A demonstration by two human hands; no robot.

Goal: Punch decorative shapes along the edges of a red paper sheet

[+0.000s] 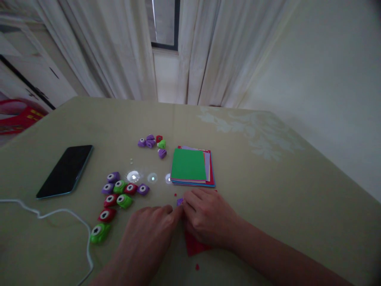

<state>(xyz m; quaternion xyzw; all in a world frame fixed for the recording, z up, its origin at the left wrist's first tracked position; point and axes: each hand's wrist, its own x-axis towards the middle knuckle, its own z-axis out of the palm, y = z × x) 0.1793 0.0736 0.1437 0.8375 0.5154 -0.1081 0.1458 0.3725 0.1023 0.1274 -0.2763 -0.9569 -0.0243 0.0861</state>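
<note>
A small purple craft punch [179, 202] shows just past the fingertips, mostly covered by my hands. My right hand [205, 214] is closed around it, over a sheet of red paper [195, 243]. Coming in from the left, my left hand [153, 228] has its fingers curled, and its thumb and forefinger meet the right hand's fingers beside the punch. What those left fingertips pinch is hidden. A small red paper cutout [197, 267] lies below the sheet, and a red bit [175, 195] lies above the left hand.
Several purple, green and red craft punches [124, 201] are grouped on the left, with a smaller cluster [150, 142] farther back. A stack of coloured paper [189, 165] lies beyond my hands. A black-screened tablet [66, 171] and a white cable [64, 210] are at left.
</note>
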